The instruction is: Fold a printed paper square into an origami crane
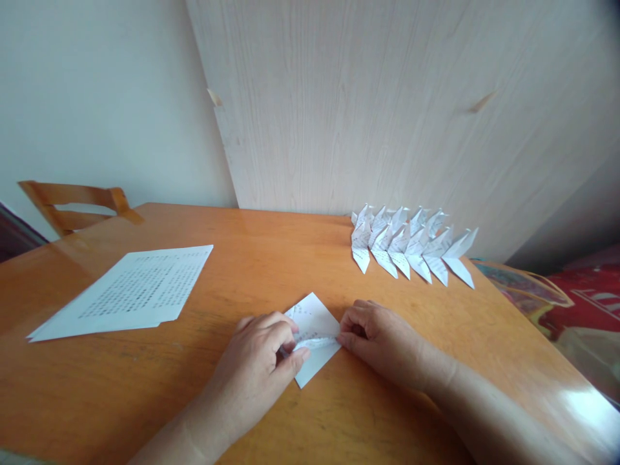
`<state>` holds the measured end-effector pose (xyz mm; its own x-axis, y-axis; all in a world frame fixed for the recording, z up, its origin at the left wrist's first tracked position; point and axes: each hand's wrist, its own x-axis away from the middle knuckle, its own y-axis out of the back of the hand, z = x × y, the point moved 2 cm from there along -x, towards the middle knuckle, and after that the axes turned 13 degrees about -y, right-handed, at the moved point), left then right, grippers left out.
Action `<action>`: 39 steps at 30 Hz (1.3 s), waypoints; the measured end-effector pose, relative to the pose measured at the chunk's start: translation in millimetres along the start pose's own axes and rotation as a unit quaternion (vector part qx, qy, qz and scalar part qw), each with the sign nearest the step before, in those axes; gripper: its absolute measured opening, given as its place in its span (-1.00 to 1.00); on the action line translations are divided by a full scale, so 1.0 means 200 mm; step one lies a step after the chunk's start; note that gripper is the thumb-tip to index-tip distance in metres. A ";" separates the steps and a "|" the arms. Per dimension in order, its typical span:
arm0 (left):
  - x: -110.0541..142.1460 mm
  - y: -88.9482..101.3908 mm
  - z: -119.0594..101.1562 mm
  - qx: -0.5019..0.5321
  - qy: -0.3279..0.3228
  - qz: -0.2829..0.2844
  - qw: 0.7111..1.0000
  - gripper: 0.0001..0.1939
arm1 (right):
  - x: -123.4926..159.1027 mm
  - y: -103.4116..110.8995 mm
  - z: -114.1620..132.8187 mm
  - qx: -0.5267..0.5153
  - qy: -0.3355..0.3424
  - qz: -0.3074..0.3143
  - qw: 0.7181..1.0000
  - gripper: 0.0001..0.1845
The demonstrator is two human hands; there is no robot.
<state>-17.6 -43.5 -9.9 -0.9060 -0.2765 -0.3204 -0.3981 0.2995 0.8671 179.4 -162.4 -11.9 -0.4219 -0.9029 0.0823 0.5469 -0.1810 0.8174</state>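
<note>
A small folded sheet of printed paper (pixel 314 316) lies on the table between my hands, with a raised flap running across its middle. My left hand (pixel 268 349) grips its left side, thumb and fingers closed around the flap's left end. At the right corner my right hand (pixel 375 332) pinches the paper between thumb and forefinger, its other fingers curled in. Faint print shows on the upper half, while the lower half looks blank. My left fingers hide the paper's left corner.
Several folded paper figures (pixel 407 248) stand in two rows at the back right of the wooden table (pixel 194 374). A stack of printed sheets (pixel 145 284) lies on the left. Beyond are a wooden chair (pixel 87 197) and a wall panel (pixel 339 103); bags (pixel 591 297) sit past the right edge.
</note>
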 end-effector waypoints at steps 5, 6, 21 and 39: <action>0.02 0.02 0.00 0.009 0.003 -0.017 1.000 -0.79 | 0.00 0.00 0.01 0.008 -0.021 0.004 1.000 -0.93; 0.02 0.02 0.00 0.013 0.005 -0.018 1.000 -0.80 | 0.00 0.00 0.01 0.010 -0.026 0.005 1.000 -0.93; 0.04 -0.01 0.03 0.031 0.039 -0.036 0.998 -0.71 | -0.01 -0.01 0.01 0.026 -0.046 0.008 0.999 -0.90; 0.03 -0.01 0.01 -0.015 0.080 -0.014 0.997 -0.80 | -0.01 -0.01 0.00 0.037 -0.038 0.012 0.999 -0.89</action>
<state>-21.2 -44.7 -14.5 -0.8591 -0.4268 -0.2825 -0.4166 0.2626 0.8703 177.7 -160.2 -13.9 -0.4643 -0.8742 0.1421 0.5033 -0.1284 0.8545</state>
